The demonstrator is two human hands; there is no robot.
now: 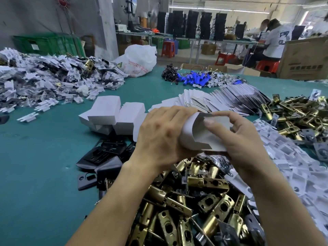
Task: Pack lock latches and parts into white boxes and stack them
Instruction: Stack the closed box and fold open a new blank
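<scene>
A matte teal tabletop (44, 174) carries everything. At far left lies a ragged heap of bagged parts (44, 77), crinkled clear plastic round white pieces. Behind it stands a green slatted crate (44, 43). Right of the heap sits a puffed white plastic bag (138, 59) with red print. Nearer, a few made-up boxes (110, 114), crisp-edged white card blocks, lie tumbled against one another. Just in front of them, flat black plates (103, 157) with cut slots overlap in a loose pile.

In the middle, the left hand (159, 135) curls its fingers round the left side of a white box (200, 137), held in the air above the latches (186, 201). Its card is bent into a curve, smooth white outside and dull grey inside. The right hand (245, 144) grips the right side, thumb pressed flat on the grey inner face. Under both forearms the latches form a heap of shiny brass tubes and flat brass plates with round holes, mixed with dark steel pieces.

Behind the hands, flat white blanks (221, 100) lie fanned like cards. Further back, blue cylinders (193, 79) lie tangled with thin wires. To the right, a second latch heap (298, 114) glints brass, and nearer spreads a drift of white moulded inserts (292, 166). At far right stands a brown carton (305, 57), with a seated person (273, 39) just left of it.
</scene>
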